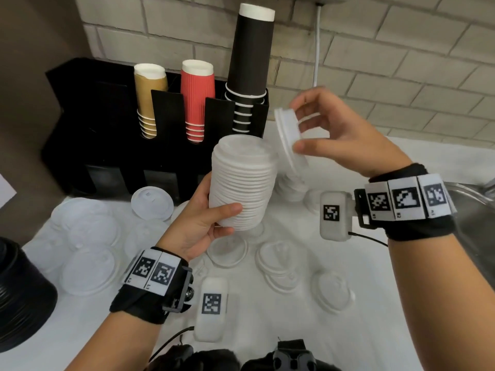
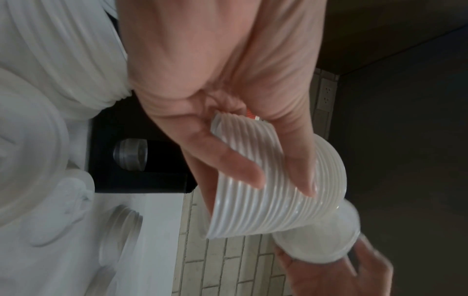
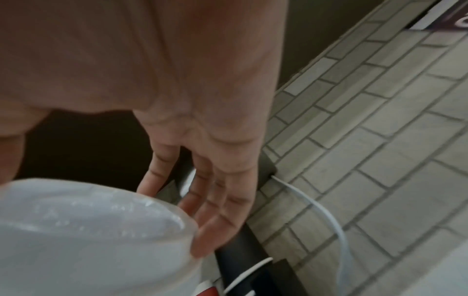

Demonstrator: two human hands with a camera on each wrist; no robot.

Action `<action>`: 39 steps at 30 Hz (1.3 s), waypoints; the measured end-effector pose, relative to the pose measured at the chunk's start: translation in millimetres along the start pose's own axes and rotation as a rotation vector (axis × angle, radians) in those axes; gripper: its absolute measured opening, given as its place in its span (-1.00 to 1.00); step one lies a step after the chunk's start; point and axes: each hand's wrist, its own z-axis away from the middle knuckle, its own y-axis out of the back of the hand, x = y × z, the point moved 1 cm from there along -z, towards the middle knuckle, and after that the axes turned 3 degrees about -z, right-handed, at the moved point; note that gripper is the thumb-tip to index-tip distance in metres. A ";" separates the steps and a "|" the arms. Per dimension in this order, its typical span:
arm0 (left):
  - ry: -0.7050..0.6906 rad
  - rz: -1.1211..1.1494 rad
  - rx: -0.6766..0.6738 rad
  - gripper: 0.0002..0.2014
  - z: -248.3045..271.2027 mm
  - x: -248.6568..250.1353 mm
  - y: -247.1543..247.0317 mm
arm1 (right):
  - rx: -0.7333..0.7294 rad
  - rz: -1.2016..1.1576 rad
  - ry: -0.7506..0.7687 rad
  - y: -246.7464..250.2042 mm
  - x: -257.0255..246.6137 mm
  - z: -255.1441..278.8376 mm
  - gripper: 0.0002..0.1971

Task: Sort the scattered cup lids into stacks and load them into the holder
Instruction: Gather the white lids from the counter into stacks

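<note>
left hand [image 1: 199,223] wraps my lid stack [image 1: 242,180] | right hand [image 1: 340,132] pinches single lid [image 1: 288,137] by rim | light, slippery, flexes; I'd grip edges

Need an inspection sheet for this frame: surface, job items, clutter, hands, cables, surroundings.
Surface: white counter, lids scattered across it.
Job's things: lid stack held above the counter; single lid tilted beside its top; loose lids; black holder with kraft, red and black cup stacks.
Clutter: black lid stack at the left edge.
Hands: left hand grips the lid stack; right hand pinches the single lid.
Cables: white cable down the wall.
Surroundings: grey brick wall.
</note>
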 end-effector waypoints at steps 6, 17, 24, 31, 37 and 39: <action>0.016 -0.034 -0.004 -0.37 -3.3 -3.3 1.5 | -0.132 0.137 0.066 -16.4 -21.0 -16.4 -0.50; 0.039 -0.070 -0.037 -0.20 -1.8 -1.9 -2.0 | -0.375 0.309 0.048 -22.9 -29.1 -33.5 -0.54; 0.029 -0.085 -0.033 -0.23 -1.3 -3.1 -2.9 | -0.384 0.306 0.050 -25.5 -25.0 -34.4 -0.57; 0.003 -0.082 -0.027 -0.22 -1.3 -0.8 -0.9 | -0.110 0.177 0.015 2.6 -12.0 -24.2 -0.54; -0.030 -0.062 0.004 -0.24 -0.8 2.7 7.5 | 0.060 0.317 -0.524 62.8 76.1 -1.8 -0.81; -0.039 -0.067 0.001 -0.15 -0.7 3.8 7.9 | -0.067 0.402 -0.754 67.4 114.8 10.3 -0.78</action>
